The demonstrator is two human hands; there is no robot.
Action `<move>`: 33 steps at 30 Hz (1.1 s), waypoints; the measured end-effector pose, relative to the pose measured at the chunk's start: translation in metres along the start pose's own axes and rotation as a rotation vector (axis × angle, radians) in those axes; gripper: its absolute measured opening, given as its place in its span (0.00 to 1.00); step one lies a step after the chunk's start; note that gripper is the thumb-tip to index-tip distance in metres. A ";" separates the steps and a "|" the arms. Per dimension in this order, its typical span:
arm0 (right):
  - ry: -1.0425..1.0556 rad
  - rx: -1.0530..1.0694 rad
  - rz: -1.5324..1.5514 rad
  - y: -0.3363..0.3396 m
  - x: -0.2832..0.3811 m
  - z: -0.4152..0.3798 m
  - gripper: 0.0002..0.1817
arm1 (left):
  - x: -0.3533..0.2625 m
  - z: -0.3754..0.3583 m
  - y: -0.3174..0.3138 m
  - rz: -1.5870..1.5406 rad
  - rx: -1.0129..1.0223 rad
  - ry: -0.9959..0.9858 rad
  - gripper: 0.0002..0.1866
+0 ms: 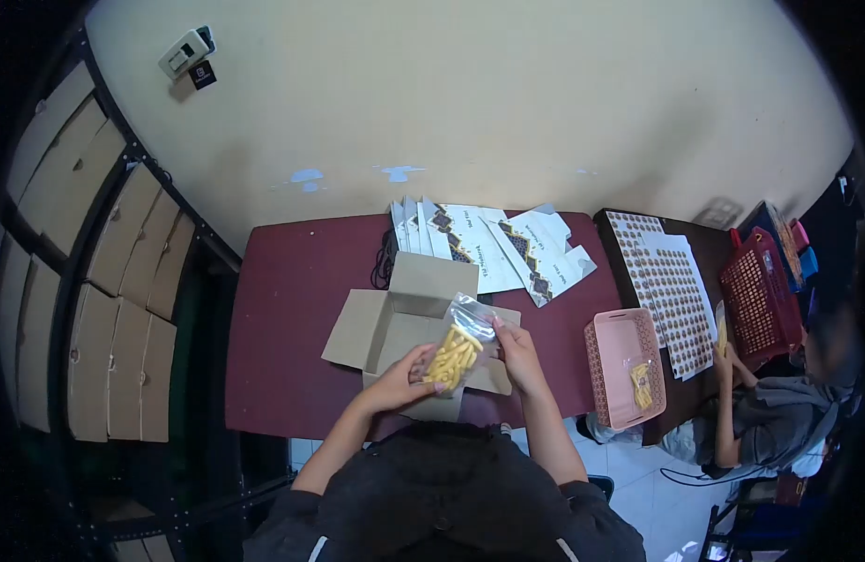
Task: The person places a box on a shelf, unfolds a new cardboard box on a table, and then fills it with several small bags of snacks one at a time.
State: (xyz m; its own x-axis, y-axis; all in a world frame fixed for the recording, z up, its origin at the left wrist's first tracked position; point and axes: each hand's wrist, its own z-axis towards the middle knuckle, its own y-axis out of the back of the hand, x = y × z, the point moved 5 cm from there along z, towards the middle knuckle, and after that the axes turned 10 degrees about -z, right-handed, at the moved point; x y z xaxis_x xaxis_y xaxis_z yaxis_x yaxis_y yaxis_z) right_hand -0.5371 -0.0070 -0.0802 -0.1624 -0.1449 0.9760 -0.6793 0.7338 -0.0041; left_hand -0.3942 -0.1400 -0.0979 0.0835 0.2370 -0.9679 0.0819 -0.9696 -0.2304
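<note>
Both of my hands are on a clear plastic pouch of yellow stick-shaped snacks point(456, 354), tilted above an open cardboard box point(357, 328). My left hand point(399, 382) grips the pouch's lower left side. At the pouch's upper right edge, my right hand point(517, 354) pinches the clear plastic. The box's flaps are spread outward; the pouch and my hands hide part of its inside.
Flat white printed packages point(474, 248) lie behind the box on the maroon table point(292, 281). To the right stands a pink basket point(599, 361) with a snack pouch point(641, 386) inside. Sticker sheets point(680, 300) cover a dark side table, where another person point(779, 412) holds a pouch.
</note>
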 end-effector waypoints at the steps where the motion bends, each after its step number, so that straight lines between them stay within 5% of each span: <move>1: -0.016 -0.009 0.089 -0.001 -0.005 0.004 0.20 | 0.005 0.001 0.000 -0.004 -0.023 0.028 0.34; 8: 0.026 0.101 0.091 -0.045 -0.047 0.025 0.24 | 0.031 0.002 0.024 -0.051 -0.222 0.072 0.33; 10: 0.020 0.057 0.030 -0.052 -0.049 0.026 0.22 | 0.043 0.003 0.031 -0.120 -0.308 -0.048 0.36; 12: 0.314 -0.205 -0.639 -0.053 -0.023 0.023 0.20 | 0.025 -0.003 0.037 0.343 -0.497 -0.133 0.40; 14: 0.308 -0.191 -0.627 -0.065 -0.023 0.026 0.16 | 0.025 0.000 0.037 0.312 -0.434 -0.089 0.42; 16: -0.026 0.029 -0.115 -0.081 -0.061 0.046 0.15 | 0.015 0.002 0.022 0.108 -0.282 -0.103 0.42; 17: -0.092 0.079 0.028 -0.084 -0.074 0.054 0.16 | 0.045 0.010 0.033 0.111 -0.301 -0.280 0.38; 18: -0.087 0.081 0.024 -0.083 -0.081 0.058 0.16 | 0.046 0.008 0.035 0.111 -0.303 -0.286 0.38; 20: 0.179 -0.036 -0.495 -0.076 -0.071 0.061 0.21 | 0.056 0.006 0.047 0.096 -0.423 -0.107 0.35; 22: 0.230 -0.062 -0.583 -0.078 -0.066 0.057 0.25 | 0.068 0.007 0.055 -0.027 -0.438 -0.088 0.33; 24: 0.050 0.022 -0.284 -0.084 -0.090 0.063 0.35 | 0.065 0.010 0.061 -0.055 -0.334 -0.180 0.30; 25: -0.014 0.065 -0.282 -0.083 -0.113 0.073 0.45 | 0.065 0.006 0.061 0.011 -0.278 -0.018 0.28; 28: -0.229 0.055 -0.198 -0.089 -0.109 0.067 0.50 | 0.068 0.002 0.065 -0.035 -0.275 -0.011 0.27; 30: -0.278 0.120 -0.100 -0.097 -0.115 0.074 0.50 | 0.046 -0.007 0.060 0.070 -0.341 0.116 0.26; 32: -0.286 0.146 -0.160 -0.104 -0.119 0.080 0.45 | 0.040 -0.014 0.066 0.653 -0.461 -0.169 0.27; 33: -0.289 0.159 -0.189 -0.107 -0.125 0.081 0.43 | 0.034 -0.019 0.066 0.658 -0.462 -0.166 0.27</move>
State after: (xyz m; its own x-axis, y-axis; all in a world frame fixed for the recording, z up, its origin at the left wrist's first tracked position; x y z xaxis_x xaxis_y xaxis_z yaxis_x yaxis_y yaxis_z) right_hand -0.5021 -0.1218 -0.2190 -0.2034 -0.4658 0.8612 -0.8156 0.5673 0.1142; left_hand -0.3673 -0.1948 -0.1444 0.1118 -0.4189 -0.9011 0.4710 -0.7762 0.4192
